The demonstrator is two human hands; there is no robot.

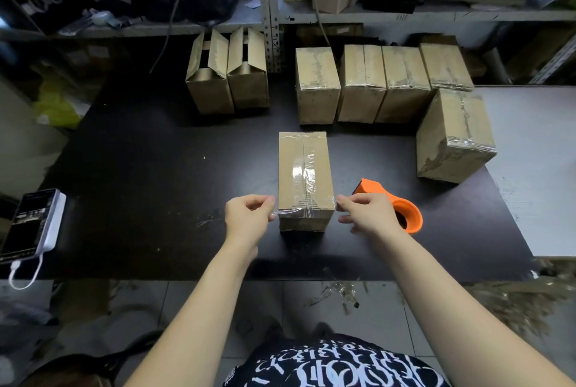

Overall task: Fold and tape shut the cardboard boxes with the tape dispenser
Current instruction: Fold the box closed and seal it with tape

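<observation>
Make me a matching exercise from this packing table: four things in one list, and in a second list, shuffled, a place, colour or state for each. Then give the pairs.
Things
1. tape dispenser
2. box nearest the person
3. two back-left boxes
4. phone

Descriptions
A. flaps standing open
B. at the left edge of the table
C. orange
D. sealed along its top seam

Pairs: 1-C, 2-D, 3-A, 4-B.
</observation>
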